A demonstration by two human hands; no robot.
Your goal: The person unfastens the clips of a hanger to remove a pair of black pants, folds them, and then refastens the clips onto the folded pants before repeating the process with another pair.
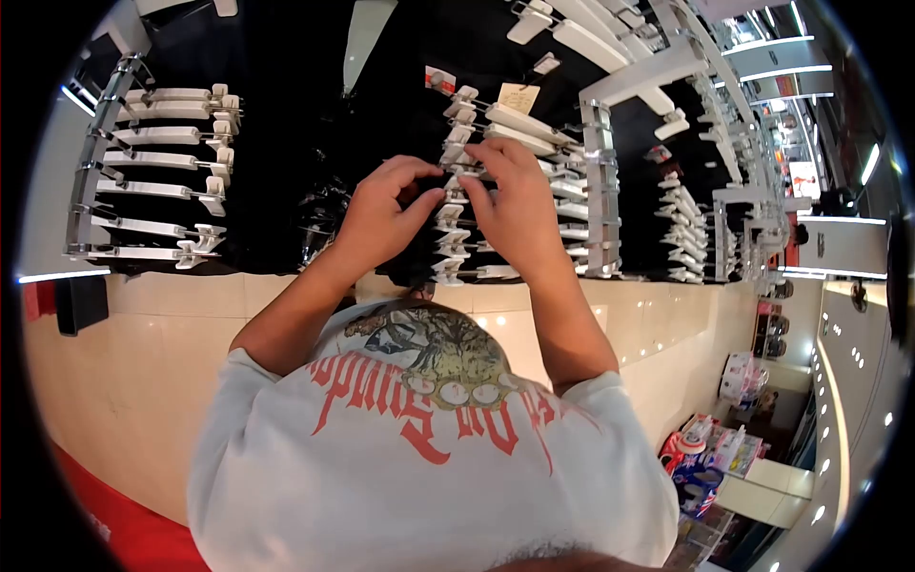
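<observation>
Several white clip hangers (pixel 534 124) hang in a row on a metal rail in front of me, with black garments (pixel 396 114) clipped to them. My right hand (pixel 517 195) is closed around a white hanger clip (pixel 459 153), index finger above and thumb below it. From the other side, my left hand (pixel 386 210) has its thumb and fingers curled in at the same clips, against the black cloth. What lies between the left fingertips is too small to make out. A cream paper tag (pixel 518 98) and a red and white tag (pixel 439 79) hang just beyond my hands.
Another rail of white hangers (pixel 157 133) with dark clothes stands to the left. More hanger rows (pixel 681 224) fill the right, held by a white rack frame (pixel 600 191). Below is a glossy tiled floor (pixel 172 334). Packaged goods (pixel 701 467) stand on shelves at lower right.
</observation>
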